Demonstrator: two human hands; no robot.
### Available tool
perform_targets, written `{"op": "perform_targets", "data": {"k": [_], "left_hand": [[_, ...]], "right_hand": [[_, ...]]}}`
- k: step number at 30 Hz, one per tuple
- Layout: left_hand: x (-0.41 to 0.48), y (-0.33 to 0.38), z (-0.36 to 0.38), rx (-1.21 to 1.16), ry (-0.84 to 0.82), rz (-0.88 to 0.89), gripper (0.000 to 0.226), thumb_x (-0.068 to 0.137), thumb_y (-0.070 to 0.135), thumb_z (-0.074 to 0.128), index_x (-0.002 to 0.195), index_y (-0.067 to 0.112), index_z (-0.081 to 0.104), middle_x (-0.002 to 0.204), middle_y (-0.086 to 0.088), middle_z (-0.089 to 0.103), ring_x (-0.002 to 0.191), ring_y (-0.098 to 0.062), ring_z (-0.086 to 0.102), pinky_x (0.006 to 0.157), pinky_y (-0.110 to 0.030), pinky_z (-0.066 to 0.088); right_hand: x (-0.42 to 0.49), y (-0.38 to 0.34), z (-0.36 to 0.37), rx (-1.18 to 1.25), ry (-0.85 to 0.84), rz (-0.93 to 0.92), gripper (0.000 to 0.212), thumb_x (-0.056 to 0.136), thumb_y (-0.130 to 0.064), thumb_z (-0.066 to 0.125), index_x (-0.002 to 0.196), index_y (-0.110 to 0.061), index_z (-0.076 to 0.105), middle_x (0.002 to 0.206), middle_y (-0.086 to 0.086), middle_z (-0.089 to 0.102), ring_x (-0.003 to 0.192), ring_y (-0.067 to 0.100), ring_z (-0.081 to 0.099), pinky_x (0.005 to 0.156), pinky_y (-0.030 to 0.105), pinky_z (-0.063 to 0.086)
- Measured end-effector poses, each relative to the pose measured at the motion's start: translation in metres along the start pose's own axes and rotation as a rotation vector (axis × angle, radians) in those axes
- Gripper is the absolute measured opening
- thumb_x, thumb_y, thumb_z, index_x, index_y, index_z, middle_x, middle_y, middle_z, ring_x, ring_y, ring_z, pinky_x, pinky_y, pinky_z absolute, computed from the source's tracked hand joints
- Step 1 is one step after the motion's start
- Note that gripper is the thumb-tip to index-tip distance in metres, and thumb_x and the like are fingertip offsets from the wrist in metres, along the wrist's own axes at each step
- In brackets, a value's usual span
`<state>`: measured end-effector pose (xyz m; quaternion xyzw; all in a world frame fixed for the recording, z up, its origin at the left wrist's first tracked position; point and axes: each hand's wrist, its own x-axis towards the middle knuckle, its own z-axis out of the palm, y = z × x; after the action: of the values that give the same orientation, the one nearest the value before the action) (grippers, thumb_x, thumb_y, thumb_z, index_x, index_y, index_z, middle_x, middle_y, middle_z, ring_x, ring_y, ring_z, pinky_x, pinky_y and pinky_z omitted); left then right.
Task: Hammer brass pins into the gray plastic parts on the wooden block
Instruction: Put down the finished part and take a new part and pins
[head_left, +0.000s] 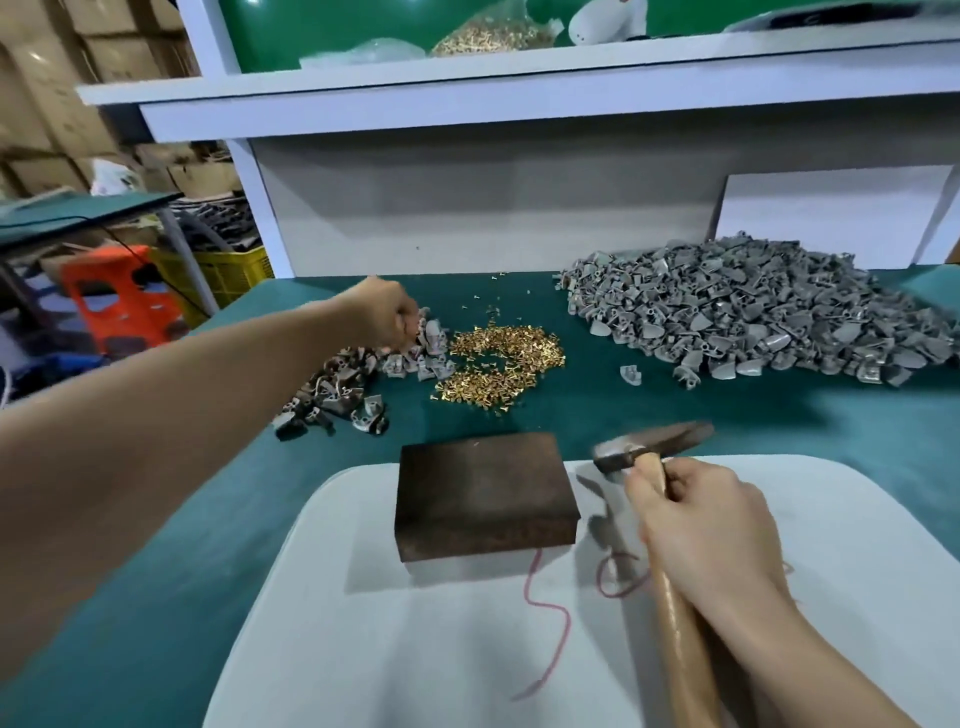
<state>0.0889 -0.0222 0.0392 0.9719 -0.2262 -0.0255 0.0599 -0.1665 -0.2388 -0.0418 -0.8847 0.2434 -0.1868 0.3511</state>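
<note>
Fingers (696, 475) of my right hand (711, 525) are clamped round the hammer (649, 452) handle, its head just right of the block (485, 493); my left hand (387, 317) curls down into the small parts pile (337, 384), and I cannot tell whether it holds anything. On the table (675, 415) I see the big parts heap (753, 306) far right, the white pad (415, 623) nearest me, the block on its far edge, and the pins (504, 364) beyond, between pile and heap
</note>
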Motion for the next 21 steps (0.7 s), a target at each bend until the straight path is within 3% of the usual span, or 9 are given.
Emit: {"op": "perform_targets", "data": {"k": [1, 4, 9, 12, 15, 18, 21], "left_hand": [[-0.003, -0.007, -0.002, 0.029, -0.050, -0.023, 0.012, 0.087, 0.004, 0.062, 0.086, 0.015, 0.067, 0.082, -0.002, 0.070, 0.070, -0.009, 0.061, 0.071, -0.026, 0.053], [-0.016, -0.015, -0.003, -0.026, -0.231, -0.059, 0.013, 0.083, 0.009, 0.072, 0.094, 0.013, 0.066, 0.078, -0.007, 0.070, 0.060, -0.011, 0.063, 0.055, -0.020, 0.051], [-0.035, -0.005, 0.016, -0.028, -0.407, -0.125, 0.019, 0.087, -0.006, 0.064, 0.102, 0.003, 0.056, 0.067, -0.013, 0.062, 0.051, -0.019, 0.056, 0.045, -0.024, 0.052], [-0.044, -0.003, 0.019, 0.073, -0.346, -0.102, 0.015, 0.086, -0.001, 0.066, 0.096, 0.002, 0.055, 0.068, -0.010, 0.061, 0.056, -0.021, 0.059, 0.060, -0.030, 0.056], [-0.055, 0.002, 0.015, 0.028, -0.229, -0.050, 0.017, 0.088, 0.007, 0.066, 0.103, 0.002, 0.060, 0.075, -0.010, 0.069, 0.061, -0.019, 0.065, 0.064, -0.026, 0.056], [-0.075, 0.020, 0.005, -0.290, -0.012, 0.101, 0.020, 0.084, 0.018, 0.072, 0.100, 0.012, 0.061, 0.064, 0.000, 0.070, 0.056, -0.009, 0.066, 0.055, -0.014, 0.051], [-0.106, 0.043, 0.006, -0.512, -0.038, 0.241, 0.019, 0.080, 0.014, 0.076, 0.095, 0.014, 0.064, 0.055, 0.005, 0.068, 0.047, -0.003, 0.062, 0.050, -0.012, 0.047]], "right_hand": [[0.000, 0.000, -0.003, -0.117, 0.003, 0.007, 0.033, 0.082, -0.035, 0.054, 0.060, -0.011, 0.055, 0.059, 0.004, 0.060, 0.067, 0.033, 0.053, 0.053, 0.033, 0.035], [-0.001, -0.003, -0.009, -0.224, -0.031, 0.025, 0.028, 0.080, -0.038, 0.055, 0.064, -0.015, 0.055, 0.064, 0.003, 0.055, 0.070, 0.033, 0.049, 0.057, 0.033, 0.035], [-0.005, -0.008, -0.011, -0.332, -0.041, -0.011, 0.035, 0.083, -0.043, 0.050, 0.061, -0.016, 0.048, 0.058, -0.003, 0.040, 0.066, 0.032, 0.042, 0.058, 0.033, 0.033], [-0.008, -0.011, -0.010, -0.395, -0.039, -0.039, 0.039, 0.083, -0.047, 0.049, 0.061, -0.016, 0.047, 0.058, -0.001, 0.039, 0.065, 0.032, 0.042, 0.059, 0.033, 0.034], [-0.011, -0.010, -0.009, -0.454, -0.034, -0.063, 0.040, 0.084, -0.051, 0.047, 0.065, -0.016, 0.051, 0.060, 0.002, 0.039, 0.065, 0.032, 0.042, 0.059, 0.033, 0.036], [-0.011, -0.009, -0.010, -0.493, -0.019, -0.061, 0.045, 0.085, -0.056, 0.047, 0.066, -0.015, 0.052, 0.058, 0.000, 0.037, 0.065, 0.032, 0.042, 0.059, 0.033, 0.036], [-0.012, -0.014, -0.013, -0.473, 0.024, -0.064, 0.047, 0.085, -0.057, 0.050, 0.064, -0.014, 0.047, 0.058, 0.003, 0.038, 0.063, 0.032, 0.042, 0.058, 0.034, 0.035]]}}
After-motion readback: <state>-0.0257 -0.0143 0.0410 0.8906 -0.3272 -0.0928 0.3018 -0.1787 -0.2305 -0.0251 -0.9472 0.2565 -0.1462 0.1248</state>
